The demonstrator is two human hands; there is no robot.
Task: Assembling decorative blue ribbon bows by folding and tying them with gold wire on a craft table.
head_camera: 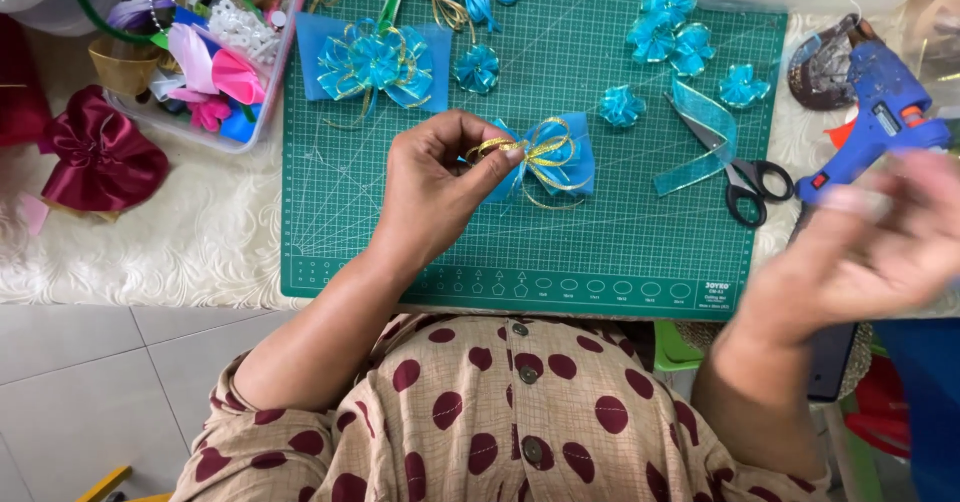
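Left hand (432, 184) pinches a blue-and-gold ribbon bow (545, 159) on a green cutting mat (400, 252); blurred right hand (880, 247), grip unclear, hovers beside scissors (745, 174) and a blue glue gun (880, 112).

A worktop (180, 252) under a cream, embossed cloth fills the upper part of the view. Below its edge lies a floor of pale grey tiles (90, 382) with thin joints. The light is soft and even, with no hard shadows.
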